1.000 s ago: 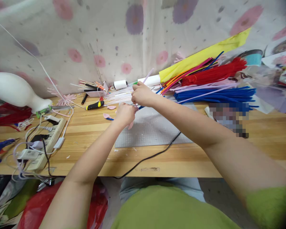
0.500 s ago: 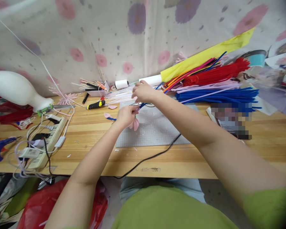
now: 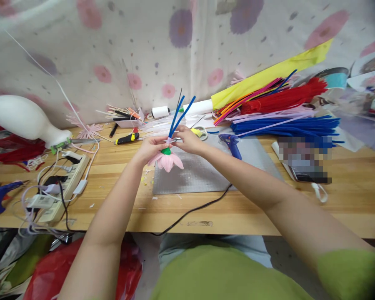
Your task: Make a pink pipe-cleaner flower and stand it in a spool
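Note:
A pink pipe-cleaner flower (image 3: pixel 167 162) hangs petals down over the mat's left edge, with a green base (image 3: pixel 166 151) above the petals. Two blue pipe cleaners (image 3: pixel 177 112) and a thin dark wire point up from its stem. My left hand (image 3: pixel 150 149) is closed around the flower's stem just above the green part. From the other side, my right hand (image 3: pixel 189 139) has its fingers bent in at the foot of the blue pipe cleaners, touching the stem. Just behind my right hand is a yellow and pale looped handle (image 3: pixel 201 132), partly covered.
A blue glue gun (image 3: pixel 232 146) lies on the grey cutting mat (image 3: pixel 203 175). Bundles of blue (image 3: pixel 284 126) and red pipe cleaners (image 3: pixel 281 98) lie at the back right, near a phone (image 3: pixel 309 166). Left are a power strip (image 3: pixel 64 187), a yellow-black screwdriver (image 3: pixel 127 138) and a white foam head (image 3: pixel 25 118).
The flower is now turned upside down, blue pipe cleaners upward, and my left hand has shifted left. My right hand has come down to the stem. The glue gun on the mat has come into view.

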Available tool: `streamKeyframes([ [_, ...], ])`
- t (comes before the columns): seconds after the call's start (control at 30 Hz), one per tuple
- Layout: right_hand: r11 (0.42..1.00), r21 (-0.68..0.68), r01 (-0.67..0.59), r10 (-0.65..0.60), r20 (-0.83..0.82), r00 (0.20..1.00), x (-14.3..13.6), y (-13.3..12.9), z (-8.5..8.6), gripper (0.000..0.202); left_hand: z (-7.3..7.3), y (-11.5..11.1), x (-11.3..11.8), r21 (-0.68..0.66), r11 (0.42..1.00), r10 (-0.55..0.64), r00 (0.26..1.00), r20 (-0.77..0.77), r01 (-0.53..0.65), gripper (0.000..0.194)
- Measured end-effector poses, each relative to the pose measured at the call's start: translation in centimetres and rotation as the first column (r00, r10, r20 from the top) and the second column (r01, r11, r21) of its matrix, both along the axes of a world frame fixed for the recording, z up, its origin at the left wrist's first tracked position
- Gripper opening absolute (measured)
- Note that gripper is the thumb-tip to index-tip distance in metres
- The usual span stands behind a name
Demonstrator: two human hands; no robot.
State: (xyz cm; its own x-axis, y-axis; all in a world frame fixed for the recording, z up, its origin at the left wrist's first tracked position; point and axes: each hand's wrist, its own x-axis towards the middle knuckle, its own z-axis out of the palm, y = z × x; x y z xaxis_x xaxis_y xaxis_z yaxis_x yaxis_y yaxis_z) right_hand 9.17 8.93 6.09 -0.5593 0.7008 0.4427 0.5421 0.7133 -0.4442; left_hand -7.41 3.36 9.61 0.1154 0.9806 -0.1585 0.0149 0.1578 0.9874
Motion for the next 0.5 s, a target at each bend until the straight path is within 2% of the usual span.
streamKeyframes([
  [0.07,1.000,0.017,0.001,-0.002,0.041,0.999,-0.1,0.4,0.2,0.022,-0.5,0.2,-0.4,-0.006,1.000,0.009,1.000,-0.024,-0.009,0.045],
  [0.17,1.000,0.002,-0.031,0.031,0.154,0.988,0.5,0.3,0.6,0.026,-1.3,0.7,-0.9,-0.002,0.998,0.054,0.995,-0.086,-0.055,0.043],
  [0.23,1.000,-0.011,-0.001,0.003,0.201,0.979,1.0,0.0,0.8,0.028,-1.8,1.0,-1.1,0.013,0.997,0.071,0.986,-0.148,-0.070,0.043],
  [0.37,0.999,0.017,0.048,-0.051,0.270,0.961,1.5,-1.0,1.8,0.029,-1.9,1.1,-0.4,0.074,0.991,0.132,0.924,-0.359,-0.112,0.042],
  [0.43,0.998,0.041,0.038,-0.049,0.308,0.950,1.4,-1.4,2.5,0.029,-1.6,0.9,0.3,0.146,0.983,0.173,0.800,-0.575,-0.107,0.037],
  [0.5,0.997,0.072,0.034,-0.058,0.345,0.937,1.2,-1.7,3.2,0.030,-1.0,0.7,1.2,0.225,0.973,0.211,0.557,-0.803,-0.044,0.028],
])
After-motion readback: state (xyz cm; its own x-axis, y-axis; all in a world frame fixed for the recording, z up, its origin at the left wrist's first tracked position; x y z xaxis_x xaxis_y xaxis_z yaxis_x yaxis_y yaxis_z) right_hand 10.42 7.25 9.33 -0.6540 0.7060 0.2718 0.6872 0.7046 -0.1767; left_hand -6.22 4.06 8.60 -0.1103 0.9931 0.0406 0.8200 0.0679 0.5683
